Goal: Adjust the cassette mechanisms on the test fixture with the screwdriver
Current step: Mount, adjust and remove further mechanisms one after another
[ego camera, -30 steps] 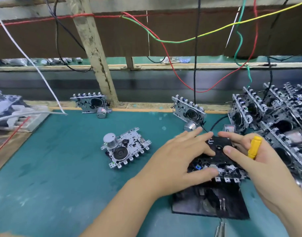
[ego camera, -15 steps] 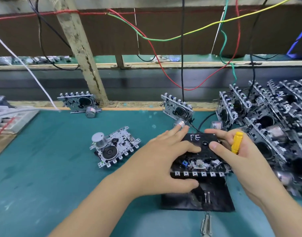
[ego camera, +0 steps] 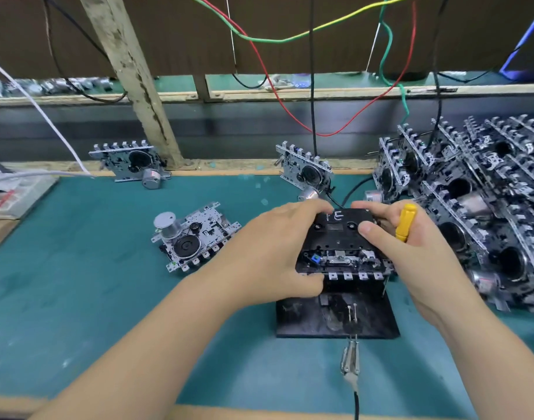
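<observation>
1. Cassette mechanism [ego camera: 341,259] on the test fixture [ego camera: 335,319]: a black cassette [ego camera: 338,231] marked "FE" in white lies on top, and below it show a metal head assembly, a small blue part and a row of silver tabs along the near edge.
2. Left hand [ego camera: 275,253] grips the unit's left side, fingers curled over the far corner and thumb hooked under the near edge.
3. Right hand [ego camera: 411,247] holds the right side, thumb pressed on the cassette's top, with the yellow-handled screwdriver [ego camera: 405,222] tucked among its curled fingers.
4. Fixture is a black plate lying flat on the teal bench mat [ego camera: 78,298], near the front centre.
5. One loose mechanism [ego camera: 193,237] lies flat to the left; two more lean against the back ledge, and a dense stack [ego camera: 471,201] fills the right.
6. Coloured wires [ego camera: 290,37] hang across a dark back panel.
</observation>
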Tool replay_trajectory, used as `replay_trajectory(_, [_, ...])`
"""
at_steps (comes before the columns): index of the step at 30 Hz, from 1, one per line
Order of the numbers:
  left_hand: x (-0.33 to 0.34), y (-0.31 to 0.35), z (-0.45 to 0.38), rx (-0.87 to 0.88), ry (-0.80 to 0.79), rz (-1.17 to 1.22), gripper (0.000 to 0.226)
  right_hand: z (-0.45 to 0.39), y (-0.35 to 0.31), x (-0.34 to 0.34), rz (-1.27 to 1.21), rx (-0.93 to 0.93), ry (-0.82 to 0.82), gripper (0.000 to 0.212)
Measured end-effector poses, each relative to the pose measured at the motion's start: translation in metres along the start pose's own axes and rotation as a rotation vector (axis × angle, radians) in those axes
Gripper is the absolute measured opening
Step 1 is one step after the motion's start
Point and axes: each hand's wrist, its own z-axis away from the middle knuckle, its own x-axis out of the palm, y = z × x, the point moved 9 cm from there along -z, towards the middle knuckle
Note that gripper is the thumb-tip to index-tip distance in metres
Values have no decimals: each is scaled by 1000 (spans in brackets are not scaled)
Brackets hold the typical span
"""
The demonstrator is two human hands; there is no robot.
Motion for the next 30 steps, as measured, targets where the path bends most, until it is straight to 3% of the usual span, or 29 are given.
replay_trajectory(3, [7, 5, 6, 94, 35, 23, 49, 0, -1, 0, 8, -10, 2, 30])
replay_trajectory(5, [14, -1, 14, 83, 88, 62, 43, -1, 0, -1, 5, -14, 1, 30])
replay_trajectory(13, [34, -6, 37, -58, 211, 136, 85, -1, 2, -1, 35, -11, -11, 32])
replay_trajectory(22, [39, -8, 33, -176, 480, 406, 69, -1, 3, -2, 48, -45, -25, 33])
replay_trajectory(27, [42, -8, 34, -171, 530, 437, 67, 2, -1, 1, 55, -40, -6, 38])
replay_trajectory(30, [46, -6, 39, -145, 536, 465, 66, 4, -3, -8, 220, -49, 33, 31])
